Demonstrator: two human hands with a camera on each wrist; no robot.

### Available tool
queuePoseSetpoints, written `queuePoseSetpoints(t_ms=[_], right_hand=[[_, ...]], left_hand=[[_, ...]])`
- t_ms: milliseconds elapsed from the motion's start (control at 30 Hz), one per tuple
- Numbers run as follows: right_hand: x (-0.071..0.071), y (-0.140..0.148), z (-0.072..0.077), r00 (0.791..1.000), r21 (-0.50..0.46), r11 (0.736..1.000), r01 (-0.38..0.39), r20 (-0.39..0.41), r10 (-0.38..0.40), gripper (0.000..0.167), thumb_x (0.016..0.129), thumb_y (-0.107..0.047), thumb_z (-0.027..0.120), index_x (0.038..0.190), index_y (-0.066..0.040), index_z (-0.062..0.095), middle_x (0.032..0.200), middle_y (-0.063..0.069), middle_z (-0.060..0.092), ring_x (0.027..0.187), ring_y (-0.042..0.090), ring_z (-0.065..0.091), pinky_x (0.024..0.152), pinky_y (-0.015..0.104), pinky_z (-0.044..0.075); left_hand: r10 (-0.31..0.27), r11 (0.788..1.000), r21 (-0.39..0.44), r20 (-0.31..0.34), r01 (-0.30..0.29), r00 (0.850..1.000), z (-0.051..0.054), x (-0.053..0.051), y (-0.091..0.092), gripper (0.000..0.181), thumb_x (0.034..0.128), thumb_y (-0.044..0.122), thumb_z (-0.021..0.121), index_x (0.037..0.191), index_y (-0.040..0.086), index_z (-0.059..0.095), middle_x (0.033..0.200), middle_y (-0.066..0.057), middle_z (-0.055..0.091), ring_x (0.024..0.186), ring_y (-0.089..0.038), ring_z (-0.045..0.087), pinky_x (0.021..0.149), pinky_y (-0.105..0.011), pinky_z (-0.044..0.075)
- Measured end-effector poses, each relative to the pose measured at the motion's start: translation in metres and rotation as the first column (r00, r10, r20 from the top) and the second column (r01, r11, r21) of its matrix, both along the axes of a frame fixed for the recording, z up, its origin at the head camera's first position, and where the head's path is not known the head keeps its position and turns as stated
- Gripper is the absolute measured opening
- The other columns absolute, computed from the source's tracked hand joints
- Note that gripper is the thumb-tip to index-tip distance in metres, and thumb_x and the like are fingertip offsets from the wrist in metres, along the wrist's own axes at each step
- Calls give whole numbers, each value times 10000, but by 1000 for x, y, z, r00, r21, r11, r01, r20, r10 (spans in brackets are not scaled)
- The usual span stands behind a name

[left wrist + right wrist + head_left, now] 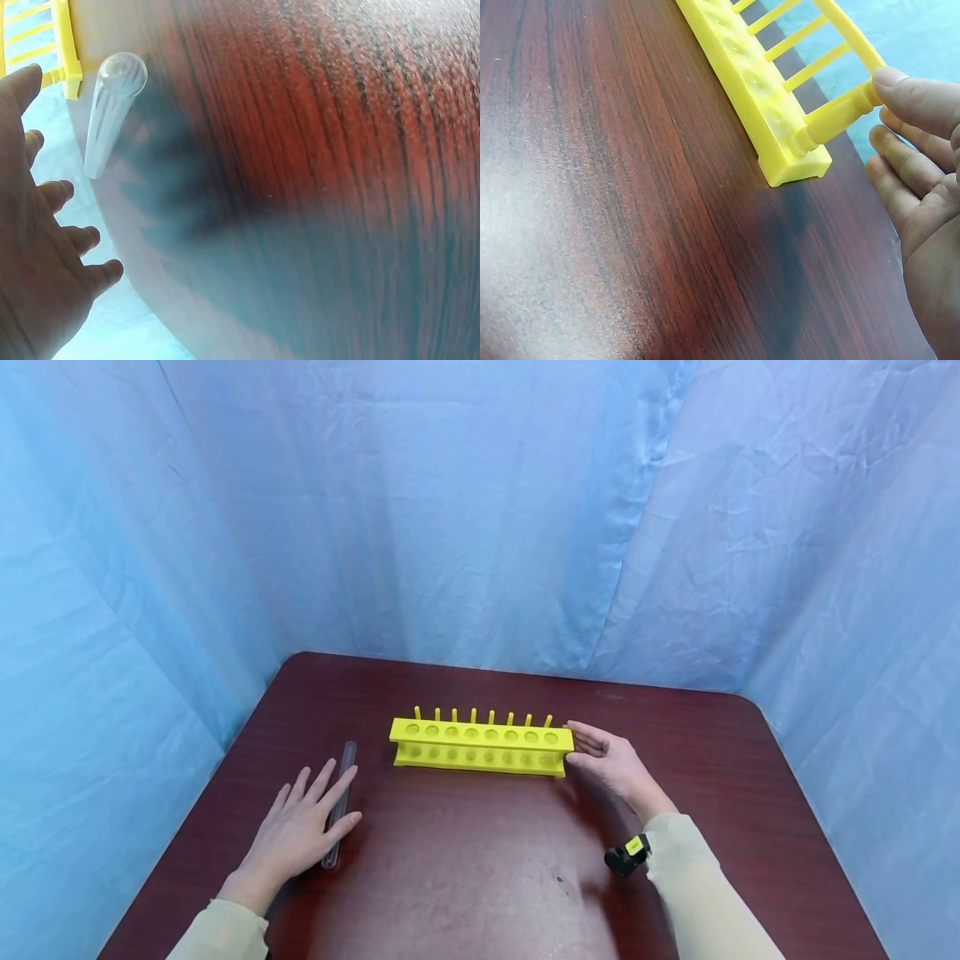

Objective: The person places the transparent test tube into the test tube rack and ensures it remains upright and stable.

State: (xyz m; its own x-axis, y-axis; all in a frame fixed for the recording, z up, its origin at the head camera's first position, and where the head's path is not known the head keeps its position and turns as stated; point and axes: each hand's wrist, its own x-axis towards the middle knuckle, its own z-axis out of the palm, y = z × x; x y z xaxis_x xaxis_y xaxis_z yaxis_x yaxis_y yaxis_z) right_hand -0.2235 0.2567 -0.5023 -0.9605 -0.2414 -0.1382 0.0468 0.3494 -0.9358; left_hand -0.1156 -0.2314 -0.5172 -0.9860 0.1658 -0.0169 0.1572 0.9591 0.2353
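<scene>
Clear tube (109, 120) could roll, 8-hole yellow rack (480, 744) could twist

From where I stand, the left hand (292, 831) hovers above the tube with fingers spread, gripping nothing; the tube lies flat on the table (480, 860), left of the rack, so a careless fingertip could send it rolling. The right hand (617, 770) is at the rack's right end, thumb in front, fingers relaxed rather than clenched; I can't tell whether it touches. A lopsided push there might swing or tip the rack
</scene>
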Motion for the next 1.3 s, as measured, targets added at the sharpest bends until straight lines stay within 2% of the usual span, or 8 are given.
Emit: queuePoseSetpoints(t_ms=[167, 433, 700, 967, 1133, 1300], right_hand=[[0, -2, 1, 1000, 48, 998, 27, 3, -27, 639, 969, -113, 713, 1548, -83, 446, 1549, 149, 483, 1399, 311, 505, 1018, 337, 527], [-1, -4, 3, 998, 67, 996, 53, 21, -55, 577, 972, -122, 712, 1513, -113, 509, 1509, 133, 532, 1350, 278, 556, 1005, 349, 540], [-2, -3, 1, 998, 65, 996, 58, 24, -59, 589, 959, -171, 738, 1506, -133, 524, 1504, 121, 541, 1344, 273, 561, 1003, 337, 540], [0, -3, 1, 997, 67, 995, 68, 28, -70, 572, 963, -187, 735, 1500, -166, 537, 1500, 107, 548, 1350, 265, 554, 1019, 344, 531], [1, -3, 2, 996, 69, 995, 77, 45, -80, 572, 968, -197, 730, 1504, -170, 532, 1499, 97, 551, 1352, 262, 550, 1037, 372, 523], [1, -3, 1, 995, 71, 994, 80, 51, -84, 576, 965, -217, 736, 1503, -184, 534, 1492, 79, 559, 1349, 245, 552, 1046, 371, 515]], left_hand=[[2, 1000, 8, -1, -2, 1000, -1, 0, 0, 727, 995, 576, 559, 1612, 264, 336, 1661, -173, 275, 1480, -536, 240, 1156, -719, 223], [4, 1000, -7, 5, -4, 1000, -4, -2, -2, 725, 996, 586, 550, 1609, 259, 344, 1653, -183, 287, 1474, -545, 243, 1152, -721, 228], [12, 999, -46, 20, -11, 1000, -12, -9, -5, 731, 998, 578, 548, 1615, 255, 327, 1658, -186, 270, 1485, -539, 202, 1157, -728, 190], [14, 997, -79, 10, -13, 1000, -20, -10, -4, 727, 986, 534, 594, 1603, 227, 361, 1626, -213, 326, 1474, -546, 231, 1155, -720, 216], [3, 996, -92, -26, -5, 1000, -22, -9, -4, 715, 978, 490, 630, 1591, 213, 388, 1581, -229, 391, 1450, -549, 276, 1141, -700, 273], [-28, 994, -111, -110, 15, 994, -24, -9, -4, 688, 971, 424, 676, 1563, 170, 436, 1478, -220, 495, 1387, -527, 370, 1081, -658, 385]])
